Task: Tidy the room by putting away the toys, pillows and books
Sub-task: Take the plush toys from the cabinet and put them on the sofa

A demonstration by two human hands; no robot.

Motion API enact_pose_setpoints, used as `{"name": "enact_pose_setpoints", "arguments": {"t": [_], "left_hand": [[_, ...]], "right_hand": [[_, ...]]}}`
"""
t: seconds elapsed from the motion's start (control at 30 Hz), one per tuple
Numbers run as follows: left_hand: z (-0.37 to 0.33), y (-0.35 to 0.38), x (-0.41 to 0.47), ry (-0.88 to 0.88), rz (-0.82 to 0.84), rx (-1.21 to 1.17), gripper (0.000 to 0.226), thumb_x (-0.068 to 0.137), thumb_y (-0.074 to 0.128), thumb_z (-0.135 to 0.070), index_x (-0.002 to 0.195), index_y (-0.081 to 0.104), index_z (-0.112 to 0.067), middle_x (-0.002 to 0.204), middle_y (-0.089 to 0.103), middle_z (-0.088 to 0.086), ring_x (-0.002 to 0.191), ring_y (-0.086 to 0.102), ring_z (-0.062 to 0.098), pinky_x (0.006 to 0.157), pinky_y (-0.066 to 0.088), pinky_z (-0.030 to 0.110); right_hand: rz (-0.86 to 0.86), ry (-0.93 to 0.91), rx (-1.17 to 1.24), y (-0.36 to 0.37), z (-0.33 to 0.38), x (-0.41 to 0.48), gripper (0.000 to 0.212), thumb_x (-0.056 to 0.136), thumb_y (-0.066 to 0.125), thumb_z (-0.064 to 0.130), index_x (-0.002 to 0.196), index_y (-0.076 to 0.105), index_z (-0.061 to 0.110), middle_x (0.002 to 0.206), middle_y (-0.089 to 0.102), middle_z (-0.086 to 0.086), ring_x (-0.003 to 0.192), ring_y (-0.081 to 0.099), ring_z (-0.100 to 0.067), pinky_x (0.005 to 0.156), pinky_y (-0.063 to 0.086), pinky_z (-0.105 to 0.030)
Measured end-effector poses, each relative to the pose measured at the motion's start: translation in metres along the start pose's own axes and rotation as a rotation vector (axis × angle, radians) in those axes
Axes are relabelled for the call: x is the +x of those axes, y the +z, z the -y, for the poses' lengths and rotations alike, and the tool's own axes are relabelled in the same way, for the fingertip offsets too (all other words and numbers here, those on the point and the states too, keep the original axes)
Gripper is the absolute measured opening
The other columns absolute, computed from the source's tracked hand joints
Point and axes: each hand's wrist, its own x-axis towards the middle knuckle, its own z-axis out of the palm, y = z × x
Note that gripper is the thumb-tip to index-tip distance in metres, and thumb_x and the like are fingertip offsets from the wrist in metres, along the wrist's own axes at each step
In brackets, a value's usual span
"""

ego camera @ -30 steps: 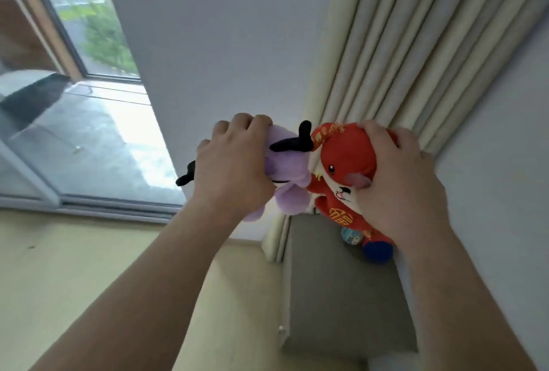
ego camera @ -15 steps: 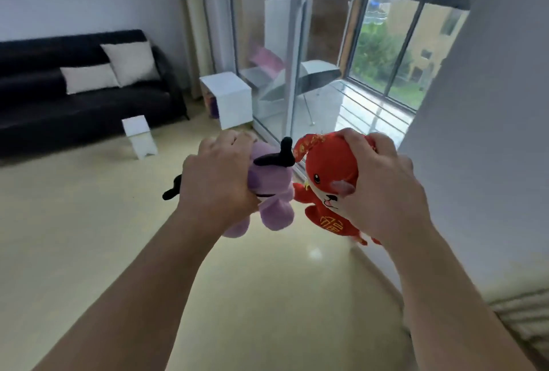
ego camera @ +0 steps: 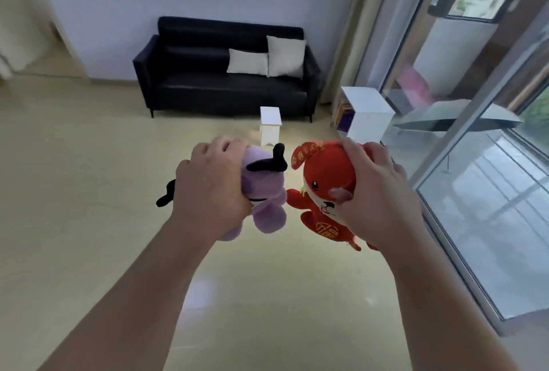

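Note:
My left hand (ego camera: 208,189) grips a purple plush toy (ego camera: 263,192) with black ears, held out in front of me above the floor. Beside it, my right hand (ego camera: 377,192) grips a red plush toy (ego camera: 322,189) with gold embroidery, its face turned toward me. The two toys nearly touch. Two white pillows (ego camera: 267,58) lie on the right half of a black sofa (ego camera: 208,85) against the far wall. Books (ego camera: 343,113) stand in the open side of a white cabinet (ego camera: 368,112).
A small white stool (ego camera: 270,127) stands on the beige floor in front of the sofa. Glass sliding doors (ego camera: 490,192) and a curtain (ego camera: 353,29) run along the right. A doorway opens at the far left.
My view has swung left from the curtained corner, past the balcony glass, to face the sofa wall. Both hands kept their grip on the toys, held the same way in front of me.

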Motion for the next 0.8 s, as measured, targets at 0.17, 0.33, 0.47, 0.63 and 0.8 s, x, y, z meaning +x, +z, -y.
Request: {"name": "enact_pose_setpoints", "arguments": {"t": [0.17, 0.33, 0.47, 0.63, 0.8], "left_hand": [[0.096, 0.013, 0.064, -0.074, -0.001, 0.019, 0.057, 0.071, 0.066, -0.029, 0.126, 0.051, -0.032, 0.123, 0.055, -0.009, 0.108, 0.053, 0.025, 0.077, 0.05, 0.042], [0.175, 0.052, 0.145, -0.052, 0.029, 0.111, 0.057, 0.064, 0.071, -0.026, 0.118, 0.052, -0.034, 0.114, 0.057, -0.013, 0.101, 0.055, 0.024, 0.072, 0.051, 0.039], [0.236, 0.079, 0.237, -0.043, 0.056, 0.162, 0.062, 0.059, 0.07, -0.022, 0.118, 0.054, -0.031, 0.114, 0.058, -0.012, 0.1, 0.056, 0.024, 0.069, 0.048, 0.037], [0.311, 0.086, 0.352, -0.071, 0.079, 0.211, 0.076, 0.051, 0.078, -0.02, 0.12, 0.05, -0.034, 0.115, 0.056, -0.015, 0.101, 0.055, 0.022, 0.07, 0.051, 0.038], [0.398, 0.095, 0.457, -0.148, 0.061, 0.186, 0.077, 0.052, 0.076, -0.015, 0.122, 0.05, -0.034, 0.118, 0.055, -0.016, 0.103, 0.055, 0.021, 0.072, 0.052, 0.038]], "right_hand": [[0.075, -0.113, 0.022, 0.058, 0.076, 0.086, 0.085, 0.082, 0.076, 0.044, 0.149, 0.024, 0.047, 0.153, 0.032, 0.004, 0.13, 0.042, -0.034, 0.094, 0.051, -0.052], [0.108, -0.205, 0.06, 0.123, 0.12, 0.187, 0.083, 0.082, 0.075, 0.043, 0.149, 0.027, 0.048, 0.151, 0.033, 0.007, 0.129, 0.042, -0.031, 0.095, 0.052, -0.053], [0.152, -0.261, 0.092, 0.178, 0.15, 0.299, 0.081, 0.083, 0.075, 0.042, 0.147, 0.027, 0.049, 0.151, 0.033, 0.007, 0.126, 0.044, -0.03, 0.094, 0.052, -0.052], [0.229, -0.315, 0.09, 0.225, 0.198, 0.435, 0.084, 0.083, 0.077, 0.035, 0.146, 0.024, 0.051, 0.15, 0.032, 0.009, 0.126, 0.042, -0.03, 0.096, 0.051, -0.053], [0.268, -0.396, 0.079, 0.273, 0.262, 0.557, 0.083, 0.084, 0.076, 0.038, 0.147, 0.024, 0.051, 0.151, 0.031, 0.011, 0.13, 0.039, -0.027, 0.097, 0.052, -0.05]]}}
